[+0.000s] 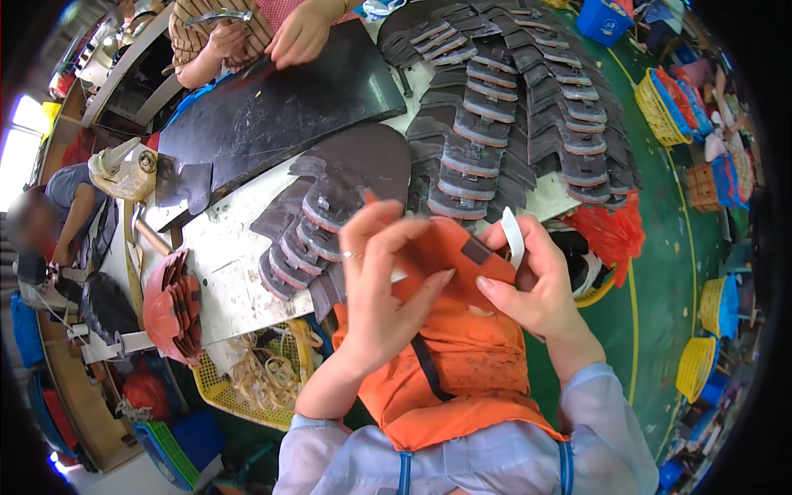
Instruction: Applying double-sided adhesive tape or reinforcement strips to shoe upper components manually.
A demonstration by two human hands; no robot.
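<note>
In front of my orange apron, my right hand (535, 289) pinches an orange-red shoe upper piece (445, 252) between thumb and fingers. A small dark rectangular patch (476, 251) lies near its edge. A curled white strip (513, 235) rises at my right fingers; its lower end is hidden. My left hand (375, 280) is beside the piece's left part, fingers bent and spread, thumb reaching toward its lower edge. Whether that thumb touches it I cannot tell. Just beyond my hands lies a fanned stack of dark brown upper pieces (309, 235).
Long overlapping rows of dark upper pieces (466, 165) cover the table's right side. Across a black board (280, 107) are a co-worker's hands (301, 33). Red-brown pieces (172, 305) hang at the left edge, above a yellow basket (219, 384) of straps. A red plastic bag (609, 231) is at right.
</note>
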